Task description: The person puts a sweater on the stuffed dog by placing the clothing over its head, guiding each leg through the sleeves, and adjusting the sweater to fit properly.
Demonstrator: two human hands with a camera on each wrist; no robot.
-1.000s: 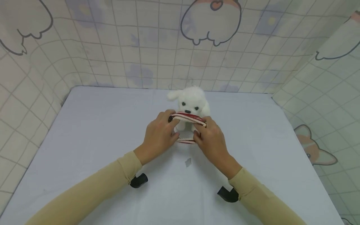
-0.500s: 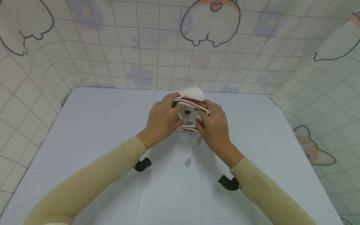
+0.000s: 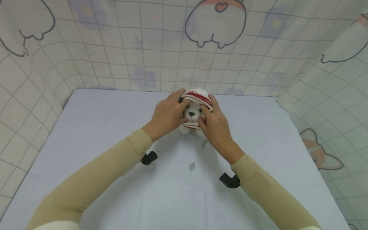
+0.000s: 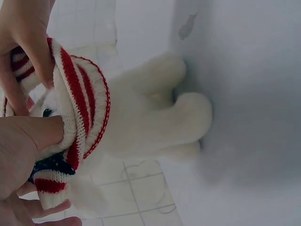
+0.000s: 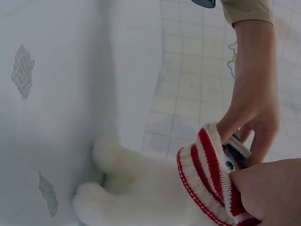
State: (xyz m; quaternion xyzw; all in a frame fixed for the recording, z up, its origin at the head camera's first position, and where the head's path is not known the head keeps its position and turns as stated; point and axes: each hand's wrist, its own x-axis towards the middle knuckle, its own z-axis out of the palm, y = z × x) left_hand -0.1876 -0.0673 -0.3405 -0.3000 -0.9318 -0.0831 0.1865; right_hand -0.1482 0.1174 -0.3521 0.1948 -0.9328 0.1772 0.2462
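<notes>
A white plush dog (image 3: 193,113) stands upright on the table, facing me. Around its head is a small knitted sweater (image 3: 199,97) with red and white stripes; a navy patch with white dots shows in the left wrist view. My left hand (image 3: 167,111) grips the sweater's edge on the left, and my right hand (image 3: 217,129) grips it on the right. The thumbs are inside the opening. The upper band crosses the dog's forehead, the lower band (image 3: 192,126) lies below its muzzle. White legs (image 4: 178,117) show beneath the hem; the ears are mostly hidden.
The white-covered table (image 3: 115,121) has two small grey patches (image 3: 192,166) in front of the dog. Patterned cloth walls (image 3: 161,64) rise behind and at both sides. Black curved wrist pieces (image 3: 230,180) hang below both sleeves.
Both hands have moved up and away with the sweater, from in front of the dog to around its head. The face now shows through the opening.
</notes>
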